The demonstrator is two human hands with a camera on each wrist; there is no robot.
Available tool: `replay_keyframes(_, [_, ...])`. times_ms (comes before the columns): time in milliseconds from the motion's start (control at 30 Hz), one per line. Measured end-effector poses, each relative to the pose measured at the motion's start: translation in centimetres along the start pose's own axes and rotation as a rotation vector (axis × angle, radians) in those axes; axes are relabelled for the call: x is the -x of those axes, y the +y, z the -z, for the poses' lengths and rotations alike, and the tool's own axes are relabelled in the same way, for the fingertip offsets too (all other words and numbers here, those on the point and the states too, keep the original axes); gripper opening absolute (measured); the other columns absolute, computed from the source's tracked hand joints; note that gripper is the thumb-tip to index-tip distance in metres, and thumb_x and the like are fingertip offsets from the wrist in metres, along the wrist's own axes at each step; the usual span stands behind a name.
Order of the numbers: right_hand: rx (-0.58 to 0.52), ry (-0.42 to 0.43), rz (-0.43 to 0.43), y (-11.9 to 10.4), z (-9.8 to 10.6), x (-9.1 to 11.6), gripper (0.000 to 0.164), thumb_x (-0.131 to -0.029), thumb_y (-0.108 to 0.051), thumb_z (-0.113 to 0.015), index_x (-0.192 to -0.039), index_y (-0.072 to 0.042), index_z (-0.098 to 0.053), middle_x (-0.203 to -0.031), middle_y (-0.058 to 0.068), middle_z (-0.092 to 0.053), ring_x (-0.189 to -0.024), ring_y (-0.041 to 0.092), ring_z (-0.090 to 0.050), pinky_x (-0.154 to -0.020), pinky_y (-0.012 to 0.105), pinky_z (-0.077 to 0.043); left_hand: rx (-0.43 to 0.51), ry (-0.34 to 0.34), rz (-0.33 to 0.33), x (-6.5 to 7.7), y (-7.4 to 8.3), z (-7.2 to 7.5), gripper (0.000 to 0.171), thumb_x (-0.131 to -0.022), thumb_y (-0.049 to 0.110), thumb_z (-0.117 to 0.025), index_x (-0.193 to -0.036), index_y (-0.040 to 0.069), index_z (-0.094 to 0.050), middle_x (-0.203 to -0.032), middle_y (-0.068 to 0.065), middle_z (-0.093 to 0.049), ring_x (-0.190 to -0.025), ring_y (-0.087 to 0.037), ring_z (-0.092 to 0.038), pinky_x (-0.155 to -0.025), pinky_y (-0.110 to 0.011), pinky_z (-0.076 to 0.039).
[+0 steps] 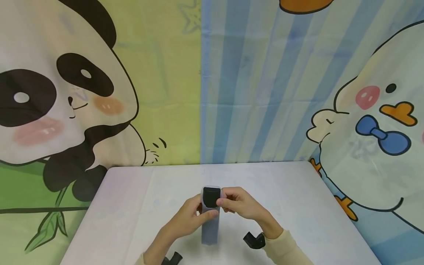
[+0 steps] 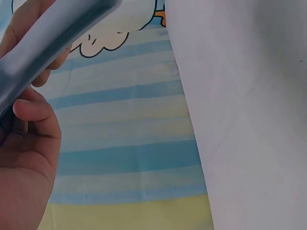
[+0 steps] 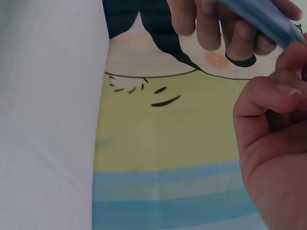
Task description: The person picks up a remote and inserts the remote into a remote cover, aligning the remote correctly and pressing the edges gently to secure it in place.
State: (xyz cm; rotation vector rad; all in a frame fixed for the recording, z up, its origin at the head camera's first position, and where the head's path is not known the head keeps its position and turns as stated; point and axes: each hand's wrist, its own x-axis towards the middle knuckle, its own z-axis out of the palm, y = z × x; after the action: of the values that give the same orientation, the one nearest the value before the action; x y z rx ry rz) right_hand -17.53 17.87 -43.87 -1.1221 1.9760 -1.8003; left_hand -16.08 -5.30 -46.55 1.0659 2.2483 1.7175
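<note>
A long, narrow blue-grey object (image 1: pixel 210 231) with a black panel (image 1: pixel 211 197) at its upper end is held up over the white table; its exact kind cannot be told. My left hand (image 1: pixel 188 218) grips it from the left, thumb across the front just below the panel. From the right, my right hand (image 1: pixel 241 203) pinches the upper end, its thumb at the panel's lower edge. In the left wrist view the smooth back of the blue-grey object (image 2: pixel 53 45) slants past both hands. The right wrist view catches only part of the object (image 3: pixel 266 19) between the fingers.
The white table (image 1: pixel 139 206) stretches around the hands. Behind it hangs a printed cloth (image 1: pixel 172 92) with a panda and a white bird. Dark wrist cameras (image 1: pixel 254 240) sit by both wrists.
</note>
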Motion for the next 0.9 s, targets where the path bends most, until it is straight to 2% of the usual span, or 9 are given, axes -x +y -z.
replay_keyframes(133, [0.023, 0.005, 0.022, -0.1, 0.0, 0.0, 0.026, -0.103, -0.007, -0.057, -0.077, -0.010, -0.053, -0.065, 0.015, -0.048, -0.052, 0.011, -0.035, -0.044, 0.026, -0.031, 0.021, 0.000, -0.020, 0.0, 0.0, 0.5, 0.030, -0.098, 0.021, -0.067, -0.128, 0.018, -0.061, -0.101, 0.005, -0.067, -0.079, -0.012, -0.059, -0.064, -0.028, -0.050])
replay_keyframes(233, [-0.024, 0.040, 0.078, -0.3, -0.3, 0.1, 0.029, -0.104, 0.000, -0.051, -0.076, -0.007, -0.049, -0.059, 0.010, -0.041, -0.048, 0.016, -0.032, -0.042, 0.028, -0.028, 0.014, -0.016, -0.026, -0.3, 0.1, 0.6, 0.030, -0.098, 0.021, -0.068, -0.127, 0.019, -0.063, -0.098, 0.007, -0.067, -0.076, -0.011, -0.057, -0.062, -0.027, -0.049])
replay_keyframes(367, [-0.184, 0.147, 0.148, -0.8, -0.8, 0.2, 0.028, -0.105, 0.005, -0.042, -0.078, -0.001, -0.048, -0.057, 0.005, -0.030, -0.046, 0.021, -0.024, -0.041, 0.031, -0.023, -0.016, -0.063, -0.041, -0.7, 0.7, 0.3, 0.027, -0.099, 0.023, -0.067, -0.124, 0.017, -0.062, -0.090, 0.008, -0.063, -0.071, -0.007, -0.052, -0.060, -0.024, -0.046])
replay_keyframes(467, [-0.317, 0.251, 0.145, -1.2, -1.1, 0.0, 0.027, -0.106, 0.000, -0.043, -0.080, 0.001, -0.050, -0.058, 0.004, -0.027, -0.047, 0.017, -0.020, -0.043, 0.028, -0.020, -0.030, -0.083, -0.054, -1.0, 1.2, 0.1, 0.025, -0.099, 0.026, -0.066, -0.122, 0.015, -0.060, -0.088, 0.007, -0.060, -0.070, -0.006, -0.051, -0.060, -0.024, -0.047])
replay_keyframes(567, [-0.389, 0.289, 0.141, -1.2, -1.3, -0.3, 0.027, -0.106, -0.002, -0.043, -0.081, 0.001, -0.050, -0.058, 0.004, -0.026, -0.048, 0.015, -0.017, -0.044, 0.028, -0.018, -0.046, -0.069, -0.041, -0.9, 1.5, 0.0, 0.024, -0.099, 0.027, -0.067, -0.118, 0.015, -0.060, -0.090, 0.007, -0.059, -0.072, -0.007, -0.052, -0.060, -0.025, -0.048])
replay_keyframes(633, [-0.390, 0.266, 0.138, -1.0, -1.5, -0.5, 0.026, -0.107, -0.002, -0.042, -0.082, 0.002, -0.050, -0.058, 0.004, -0.027, -0.048, 0.015, -0.017, -0.044, 0.029, -0.017, -0.056, -0.038, -0.019, -0.6, 1.5, 0.0, 0.025, -0.098, 0.027, -0.067, -0.119, 0.015, -0.060, -0.091, 0.007, -0.060, -0.073, -0.007, -0.053, -0.061, -0.026, -0.048])
replay_keyframes(733, [-0.354, 0.201, 0.153, -0.6, -1.8, -0.6, 0.026, -0.107, 0.000, -0.039, -0.083, 0.005, -0.047, -0.058, 0.006, -0.027, -0.047, 0.018, -0.017, -0.042, 0.029, -0.017, -0.021, -0.005, 0.014, -0.4, 1.2, -0.1, 0.030, -0.099, 0.026, -0.066, -0.126, 0.014, -0.059, -0.098, 0.006, -0.063, -0.080, -0.009, -0.056, -0.065, -0.028, -0.051])
replay_keyframes(833, [-0.294, 0.161, 0.166, -0.3, -1.9, -0.7, 0.026, -0.108, -0.002, -0.041, -0.083, 0.004, -0.046, -0.059, 0.006, -0.028, -0.046, 0.019, -0.019, -0.041, 0.030, -0.019, 0.036, 0.041, 0.010, -0.3, 1.0, -0.3, 0.035, -0.100, 0.023, -0.065, -0.131, 0.011, -0.056, -0.107, 0.002, -0.064, -0.088, -0.013, -0.061, -0.070, -0.030, -0.054])
replay_keyframes(900, [-0.213, 0.165, 0.177, -0.3, -1.8, -0.8, 0.025, -0.106, -0.003, -0.046, -0.082, 0.001, -0.048, -0.060, 0.006, -0.031, -0.046, 0.019, -0.021, -0.041, 0.030, -0.021, 0.062, 0.064, -0.001, -0.3, 1.0, -0.3, 0.034, -0.100, 0.020, -0.065, -0.131, 0.009, -0.056, -0.109, 0.000, -0.064, -0.090, -0.014, -0.062, -0.071, -0.032, -0.055])
